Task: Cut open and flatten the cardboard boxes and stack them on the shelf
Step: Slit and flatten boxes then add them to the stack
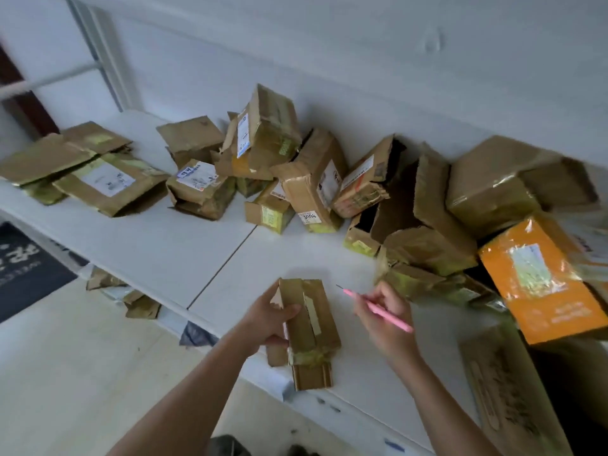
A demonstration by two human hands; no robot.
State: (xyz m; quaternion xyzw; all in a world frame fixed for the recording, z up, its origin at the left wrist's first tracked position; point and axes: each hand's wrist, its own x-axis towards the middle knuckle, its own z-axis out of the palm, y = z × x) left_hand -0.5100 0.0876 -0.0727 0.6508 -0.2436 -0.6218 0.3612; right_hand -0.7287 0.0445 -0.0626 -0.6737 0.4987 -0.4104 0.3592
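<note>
**Ana:** What is closest to us?

**Ben:** A small box (307,327) lies at the near edge of the bench (158,245). The left hand (268,319) has its grip wrapped round the box's left side, with the thumb on top. The box has a strip of tape down its top and more tape across its near end.

**Ana:** And the other hand?

**Ben:** The right hand (383,315) is just beside the box, not touching it. Its grip pinches a pink cutter (378,309). The thin tip points away, toward the wall.

**Ana:** So what step is this?

**Ben:** I think it is the cutting step. The box looks partly squashed, but the tape across the near end is still on.

**Ana:** What comes next?

**Ben:** I guess the tip must come down on the tape and slide along it. The left hand must hold the box firm, with its fingers out of the way.

**Ana:** What is farther back?

**Ben:** An orange box (543,284) sits near the right edge. A big pile of boxes (312,179) leans on the wall at the far edge. They are not flat yet. At the far left corner lies a stack of flat boxes (88,172).
</note>
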